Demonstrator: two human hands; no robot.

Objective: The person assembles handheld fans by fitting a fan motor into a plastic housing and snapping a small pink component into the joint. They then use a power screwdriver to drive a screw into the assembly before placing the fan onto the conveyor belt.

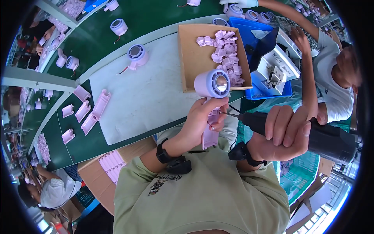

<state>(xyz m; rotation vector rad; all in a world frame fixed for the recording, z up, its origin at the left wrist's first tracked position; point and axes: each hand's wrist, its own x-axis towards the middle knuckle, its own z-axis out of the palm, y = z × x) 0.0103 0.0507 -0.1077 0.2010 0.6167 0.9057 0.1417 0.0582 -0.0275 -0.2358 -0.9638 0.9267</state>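
Note:
My left hand (196, 124) is wrapped round the handle of a lilac handheld fan (207, 86), its round head up and its silvery centre showing. The handle's open inner side faces up, its lower end pointing toward my body. In my right hand (283, 136) is a black electric screwdriver (336, 141), lying almost level. Its thin bit reaches left to the handle beside my left fingers; whether it touches a screw is too small to tell.
A cardboard box (189, 58) of small lilac parts stands beyond my hands, beside a blue bin (255, 94) with metal pieces. Lilac handle shells (96, 111) lie left on the green bench. Another fan (137, 55) rests on the white sheet (117, 124). A co-worker (331, 78) sits at right.

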